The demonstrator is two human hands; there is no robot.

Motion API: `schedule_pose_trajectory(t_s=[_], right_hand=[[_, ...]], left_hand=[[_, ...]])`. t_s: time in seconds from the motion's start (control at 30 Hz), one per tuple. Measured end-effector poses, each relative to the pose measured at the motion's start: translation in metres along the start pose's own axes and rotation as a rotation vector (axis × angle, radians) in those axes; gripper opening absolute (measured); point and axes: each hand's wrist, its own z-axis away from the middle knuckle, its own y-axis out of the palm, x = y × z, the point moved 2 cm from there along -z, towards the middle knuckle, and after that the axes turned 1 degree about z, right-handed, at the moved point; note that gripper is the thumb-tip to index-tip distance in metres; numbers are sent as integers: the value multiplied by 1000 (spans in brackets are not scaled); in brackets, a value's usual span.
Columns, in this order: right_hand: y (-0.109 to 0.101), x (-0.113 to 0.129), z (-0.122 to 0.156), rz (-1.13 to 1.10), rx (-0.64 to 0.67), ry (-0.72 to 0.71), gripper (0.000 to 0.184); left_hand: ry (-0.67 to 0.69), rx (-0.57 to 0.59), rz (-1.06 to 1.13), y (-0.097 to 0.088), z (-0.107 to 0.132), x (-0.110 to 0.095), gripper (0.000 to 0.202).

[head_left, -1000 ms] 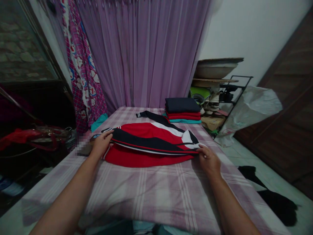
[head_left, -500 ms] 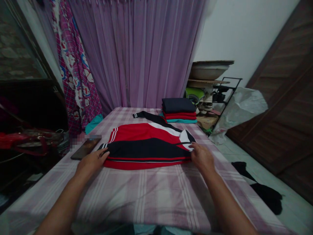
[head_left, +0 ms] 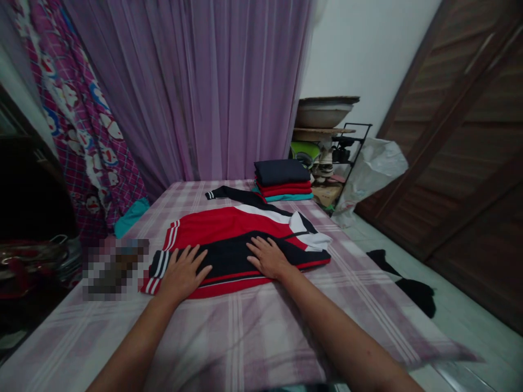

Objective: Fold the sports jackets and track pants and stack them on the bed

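Note:
A red, navy and white jacket (head_left: pixel 212 223) lies flat on the bed, its collar to the right and its striped hem to the left. One navy sleeve is folded across the near side of the body; the other stretches out toward the back left. My left hand (head_left: pixel 183 272) rests on the folded sleeve near its striped cuff, fingers spread. On the same sleeve, closer to the collar, my right hand (head_left: pixel 267 257) lies flat with its fingers apart. Neither hand grips the cloth.
Folded clothes (head_left: pixel 281 179) in navy, red and teal are stacked at the bed's far right. A blurred-out flat object (head_left: pixel 116 269) lies left of the jacket on the checked sheet (head_left: pixel 229 332). Beyond stand a rack (head_left: pixel 351 147) and a white sack (head_left: pixel 378 169); dark cloth (head_left: pixel 412 291) lies on the floor.
Both hands have gone from holding the jacket's near edge at cuff and collar to lying flat on the folded sleeve. My right hand moved left, away from the collar. The view has turned right.

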Motion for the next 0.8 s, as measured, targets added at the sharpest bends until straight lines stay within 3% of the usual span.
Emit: schedule_pose_trajectory(t_s=[0.17,0.3,0.37,0.47,0.57,0.67,0.8], right_hand=[[-11,-80,44,102,20,237,53],[-19,-104,56,144,31,246,50],[-25,-97,52,154,-4,276,49],[-35,-65,38,132,-144,333,50],[-34,-23,25,64,-223,198,51],[-19,0,23,42,-110,26,52],[-1,-15,32,57,32,128,56]], left_hand=[[-7,57,-19,-4,-2,-1,60],[-20,80,-26,-5,-3,-5,60],[-22,75,-21,-5,-3,-6,60],[-19,51,0,-2,-3,-6,61],[-3,45,40,0,-3,-6,61],[15,52,97,3,-2,-5,60],[47,-1,189,1,-2,1,56]])
